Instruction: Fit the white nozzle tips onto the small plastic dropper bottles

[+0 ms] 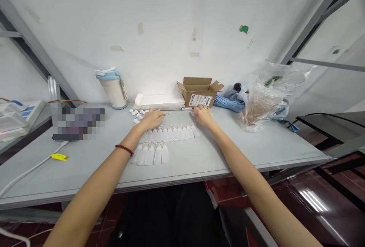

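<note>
My left hand [154, 119] is low over the table, its fingers bent and close together beside small white loops [169, 114]; whatever lies under the fingertips is hidden. To its left is a loose pile of small white plastic pieces [137, 116]. My right hand [203, 115] rests near the front of the cardboard box, fingers somewhat apart, with no held thing showing. Between and below the hands runs a row of translucent white tags [168, 134] with thin white strings. A second, shorter row of the same tags [150, 155] lies nearer the table's front edge.
Against the wall stand a cream tumbler [114, 91], a white flat stack [159, 102] and the open cardboard box [199, 92]. Blue cloth [229, 103] and a bagged drink cup [264, 104] are at right. A blurred-out device [80, 124] with a white cable [34, 169] lies left.
</note>
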